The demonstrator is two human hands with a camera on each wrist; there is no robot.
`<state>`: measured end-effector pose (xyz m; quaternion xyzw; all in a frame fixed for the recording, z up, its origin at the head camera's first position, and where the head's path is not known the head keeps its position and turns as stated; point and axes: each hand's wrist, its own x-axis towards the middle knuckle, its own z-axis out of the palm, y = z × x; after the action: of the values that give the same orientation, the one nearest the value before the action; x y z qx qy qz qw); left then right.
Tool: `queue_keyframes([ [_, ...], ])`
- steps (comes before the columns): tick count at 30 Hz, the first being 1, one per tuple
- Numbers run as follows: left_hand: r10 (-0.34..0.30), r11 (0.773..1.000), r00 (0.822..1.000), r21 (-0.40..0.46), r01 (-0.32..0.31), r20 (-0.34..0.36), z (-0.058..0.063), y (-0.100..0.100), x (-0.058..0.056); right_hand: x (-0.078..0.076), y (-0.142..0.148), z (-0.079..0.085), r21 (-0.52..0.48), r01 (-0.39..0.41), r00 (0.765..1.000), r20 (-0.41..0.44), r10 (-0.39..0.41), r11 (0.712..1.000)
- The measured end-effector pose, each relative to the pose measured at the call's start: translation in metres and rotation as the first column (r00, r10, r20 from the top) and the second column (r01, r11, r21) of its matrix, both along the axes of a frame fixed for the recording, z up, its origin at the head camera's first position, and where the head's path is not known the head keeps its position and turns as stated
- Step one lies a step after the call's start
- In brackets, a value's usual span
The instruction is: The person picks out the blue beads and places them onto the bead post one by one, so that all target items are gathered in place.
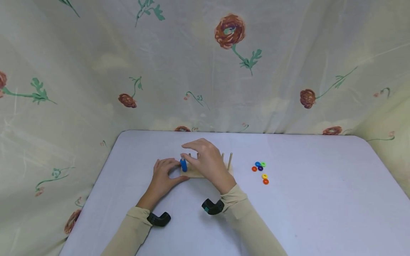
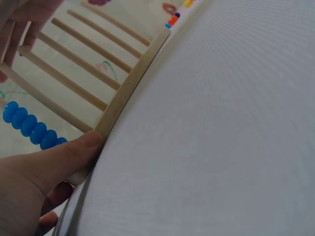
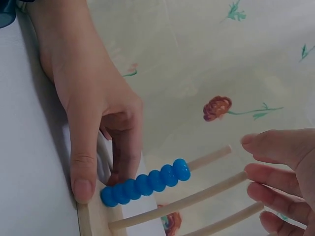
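Note:
A wooden peg board (image 1: 193, 173) with a row of upright pegs stands on the table. Its leftmost peg carries a stack of blue beads (image 3: 147, 184), with the bare wood of the peg tip showing above them. My left hand (image 1: 164, 177) holds the board's left end, thumb (image 2: 88, 140) on the front edge and fingers round the back. Above the pegs is my right hand (image 1: 208, 163), thumb and fingers apart with nothing between them. In the right wrist view its fingertips (image 3: 251, 140) are close to the peg tops. The other pegs look bare.
Right of the board lie several loose beads: a blue bead (image 1: 257, 164), a green bead (image 1: 263, 164), a purple bead (image 1: 260, 168), a yellow bead (image 1: 264, 176) and two orange ones. A flowered cloth (image 1: 192, 71) hangs behind the white table (image 1: 320, 199).

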<state>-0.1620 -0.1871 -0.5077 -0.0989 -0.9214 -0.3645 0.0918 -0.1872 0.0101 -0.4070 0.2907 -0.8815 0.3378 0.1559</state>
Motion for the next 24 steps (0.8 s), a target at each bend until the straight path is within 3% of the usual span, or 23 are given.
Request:
queue_keyframes([
  [15, 0.009, 1.000, 1.000, -0.011, -0.009, 0.006, -0.002, 0.000, 0.000, -0.005, 0.020, 0.004, -0.040, 0.062, 0.998, -0.018, -0.063, 0.997],
  [24, 0.010, 1.000, 1.000, -0.015, -0.010, 0.002, 0.000, -0.001, -0.001, -0.007, 0.042, 0.011, -0.040, 0.106, 0.994, 0.027, -0.105, 0.994],
])
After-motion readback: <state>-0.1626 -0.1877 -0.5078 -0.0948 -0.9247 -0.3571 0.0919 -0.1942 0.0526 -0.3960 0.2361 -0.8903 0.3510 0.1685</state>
